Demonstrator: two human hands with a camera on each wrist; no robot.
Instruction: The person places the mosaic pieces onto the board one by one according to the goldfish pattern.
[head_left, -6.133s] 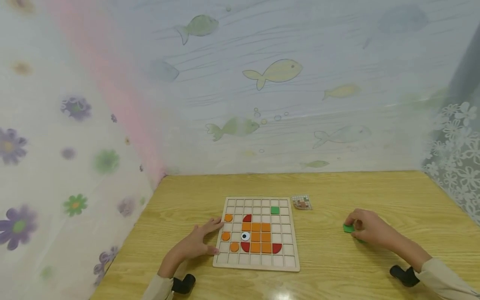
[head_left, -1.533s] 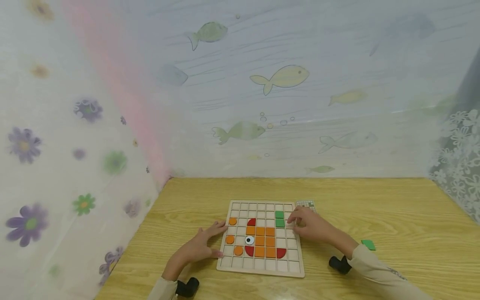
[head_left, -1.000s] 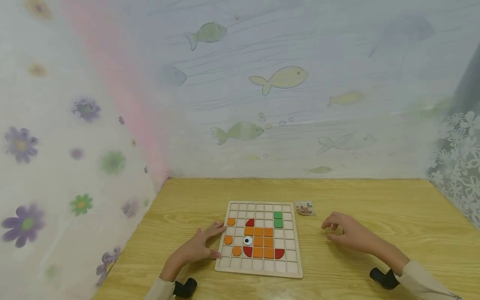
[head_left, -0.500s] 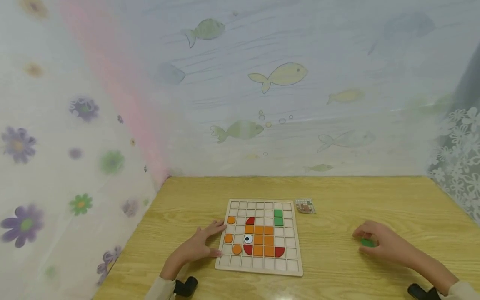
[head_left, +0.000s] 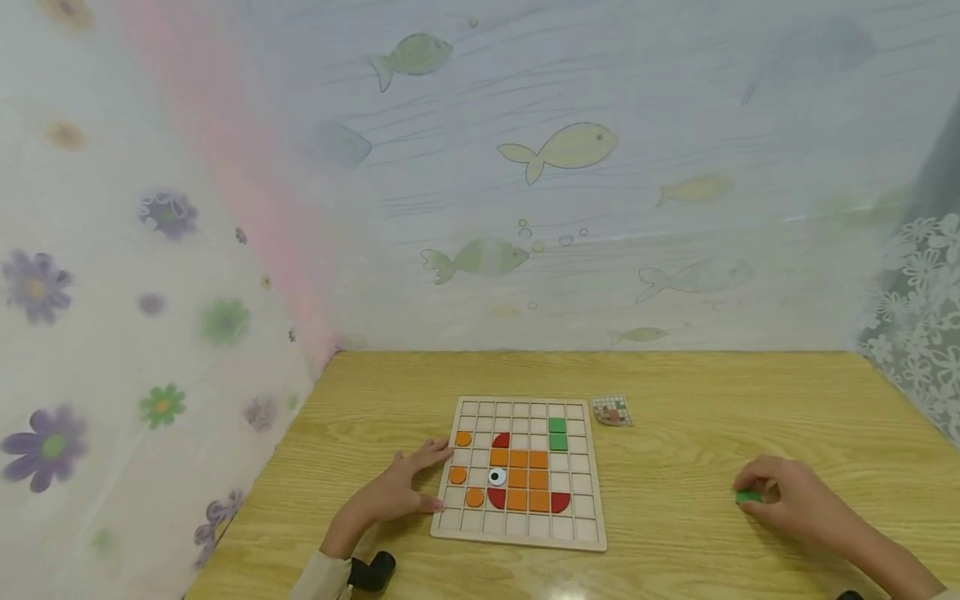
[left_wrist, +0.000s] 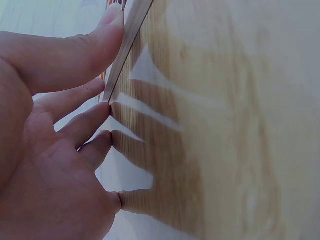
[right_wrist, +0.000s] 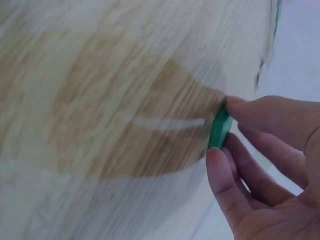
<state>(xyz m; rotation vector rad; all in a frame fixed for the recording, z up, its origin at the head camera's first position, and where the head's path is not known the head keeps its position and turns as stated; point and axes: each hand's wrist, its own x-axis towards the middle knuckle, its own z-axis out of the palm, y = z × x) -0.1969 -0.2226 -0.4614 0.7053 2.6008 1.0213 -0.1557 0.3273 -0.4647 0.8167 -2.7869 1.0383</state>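
Observation:
At the right of the table, my right hand pinches a green square tile between thumb and fingers, close to the tabletop. My left hand rests at the left edge of a wooden grid board, thumb and fingertips touching its rim with the fingers spread. In the left wrist view the fingers reach the board's edge. On the board sit orange squares, orange discs, red quarter-round tiles, a round eye tile and two stacked green squares.
A small pattern card lies just beyond the board's upper right corner. The wooden table meets a fish-printed wall at the back and a flowered wall at the left.
A second green square has been added to the board. My right hand has gone back from the board to the right and taken hold of another green tile. The left hand stays put.

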